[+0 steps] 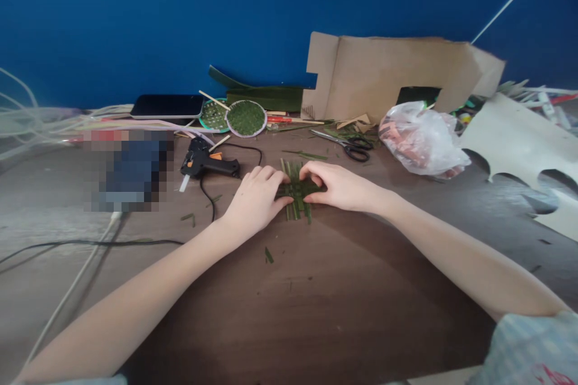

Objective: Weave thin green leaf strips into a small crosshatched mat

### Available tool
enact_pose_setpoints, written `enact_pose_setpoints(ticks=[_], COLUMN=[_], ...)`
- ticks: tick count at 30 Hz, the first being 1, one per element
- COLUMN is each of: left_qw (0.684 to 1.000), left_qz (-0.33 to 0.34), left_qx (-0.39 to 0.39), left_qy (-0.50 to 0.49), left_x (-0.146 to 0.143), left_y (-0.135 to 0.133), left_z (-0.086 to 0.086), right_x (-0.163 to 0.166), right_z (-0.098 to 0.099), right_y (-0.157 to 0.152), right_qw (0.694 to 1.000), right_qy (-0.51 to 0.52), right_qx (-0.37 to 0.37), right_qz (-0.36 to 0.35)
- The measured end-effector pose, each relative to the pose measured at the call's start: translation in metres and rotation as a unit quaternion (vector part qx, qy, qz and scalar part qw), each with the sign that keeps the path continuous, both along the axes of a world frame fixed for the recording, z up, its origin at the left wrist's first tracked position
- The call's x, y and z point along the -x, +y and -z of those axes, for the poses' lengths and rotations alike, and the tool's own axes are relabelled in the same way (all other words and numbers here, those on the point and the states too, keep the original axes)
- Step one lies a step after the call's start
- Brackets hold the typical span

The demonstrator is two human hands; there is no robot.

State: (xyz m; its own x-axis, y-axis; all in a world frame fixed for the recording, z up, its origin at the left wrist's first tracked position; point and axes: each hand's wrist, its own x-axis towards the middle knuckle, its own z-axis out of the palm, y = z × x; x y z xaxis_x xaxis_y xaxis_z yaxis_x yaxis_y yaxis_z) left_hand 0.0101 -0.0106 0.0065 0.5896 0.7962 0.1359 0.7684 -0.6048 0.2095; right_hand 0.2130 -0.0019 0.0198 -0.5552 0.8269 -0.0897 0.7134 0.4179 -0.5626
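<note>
A small piece of woven green leaf strips [297, 191] lies on the brown table, its loose ends sticking out at the top and bottom. My left hand [261, 195] pinches its left side between thumb and fingers. On the right side, my right hand [334, 185] grips the strips with curled fingers and thumb. Both hands rest low over the table, close together. Scissors [350, 144] with black handles lie beyond my right hand. A black glue gun [208, 159] with an orange trigger lies left of my left hand.
Two round woven leaf pieces [246, 118], a dark tablet-like device [167, 106] and a cut cardboard piece [379, 75] line the blue wall. A plastic bag [424, 139] and white sheet with round cutouts [519, 138] are right. Cables [90, 243] cross the left side.
</note>
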Motion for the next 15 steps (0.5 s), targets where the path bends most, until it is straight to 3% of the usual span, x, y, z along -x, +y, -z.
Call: enact_pose_setpoints(ticks=[15], left_qw=[1.000], left_qz=[0.003], left_qx=[0.013], left_qy=[-0.003], left_x=[-0.0004], left_y=[0.0006], left_z=[-0.0004], right_x=[-0.0010], right_z=[0.0046], right_y=[0.0032], right_qw=[1.000], right_qy=[0.011], right_qx=[-0.010], right_qz=[-0.024])
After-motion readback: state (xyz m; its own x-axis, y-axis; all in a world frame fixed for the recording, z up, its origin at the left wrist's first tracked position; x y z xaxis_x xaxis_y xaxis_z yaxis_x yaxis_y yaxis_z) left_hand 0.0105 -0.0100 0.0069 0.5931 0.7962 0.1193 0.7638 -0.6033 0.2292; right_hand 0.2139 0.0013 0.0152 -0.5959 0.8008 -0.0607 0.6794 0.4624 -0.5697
